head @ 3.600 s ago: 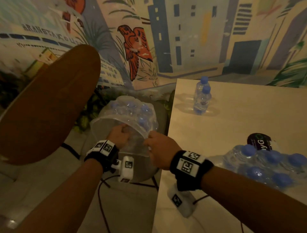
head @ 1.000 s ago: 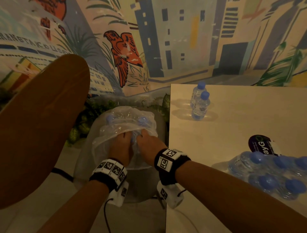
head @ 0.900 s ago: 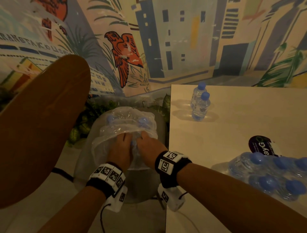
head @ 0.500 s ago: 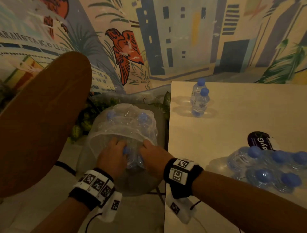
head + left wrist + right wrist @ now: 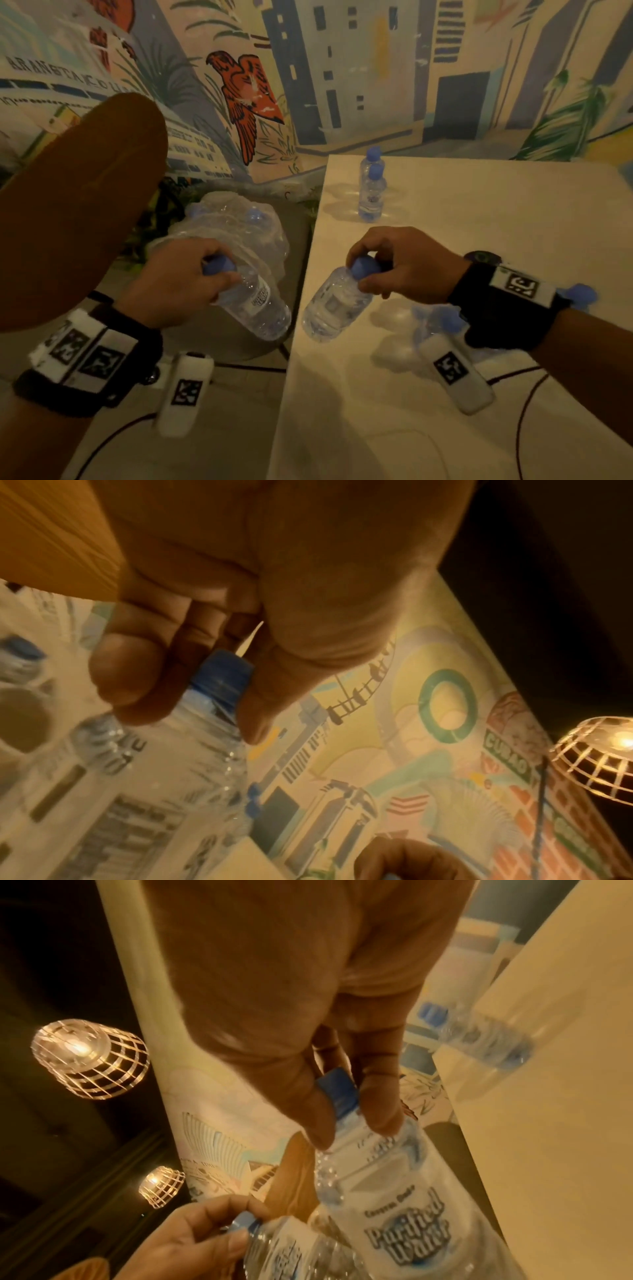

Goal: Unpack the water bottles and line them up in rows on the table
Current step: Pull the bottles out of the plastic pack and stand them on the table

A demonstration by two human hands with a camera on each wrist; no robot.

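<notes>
My left hand [image 5: 191, 274] pinches the blue cap of a clear water bottle [image 5: 260, 305], held tilted in the air beside the table's left edge; the left wrist view shows that bottle [image 5: 192, 750] with fingers [image 5: 130, 674] round the cap. My right hand [image 5: 387, 267] pinches the cap of a second bottle [image 5: 334, 305], tilted above the table edge; the right wrist view shows this labelled bottle [image 5: 404, 1204]. The torn plastic pack [image 5: 236, 222] with more bottles lies on a stool on the left. Two bottles [image 5: 371, 192] stand at the table's far left.
The pale table [image 5: 479, 212] fills the right half. Another wrapped pack of bottles [image 5: 442, 318] lies under my right wrist. A brown round chair back [image 5: 75, 205] stands on the left. A painted mural wall runs behind. Cables trail over the floor and table.
Both hands have pulled out of the plastic pack, each lifting a bottle by its cap. They moved towards me and to the right, the right one over the table edge.
</notes>
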